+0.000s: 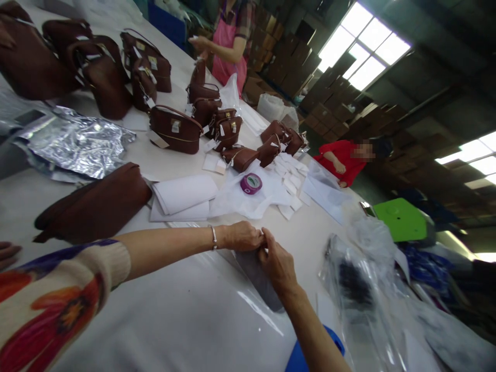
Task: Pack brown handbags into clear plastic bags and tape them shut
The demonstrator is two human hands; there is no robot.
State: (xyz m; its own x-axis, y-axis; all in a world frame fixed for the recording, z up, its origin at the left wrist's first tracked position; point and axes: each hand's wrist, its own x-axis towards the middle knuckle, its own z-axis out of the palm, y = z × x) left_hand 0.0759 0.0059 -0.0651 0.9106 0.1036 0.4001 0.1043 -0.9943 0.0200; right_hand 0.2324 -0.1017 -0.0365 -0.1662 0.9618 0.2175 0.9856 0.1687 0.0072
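Observation:
My left hand, with a bangle at the wrist, is closed, its fingertips pinched at the top end of a dark grey, soft-looking flat piece. Against it, my right hand pinches the same end between thumb and fingers. The grey piece hangs down toward the table between and below my hands; its exact kind does not show. Beyond my hands, a purple tape roll rests on thin white wrapping. Folded white sheets lie above my left forearm, beside a brown leather bag.
Several brown handbags with tags stand along the white table. Silver foil packaging lies left, clear plastic bags right. A green stool stands beyond. Co-workers in a pink apron and red top are across the table.

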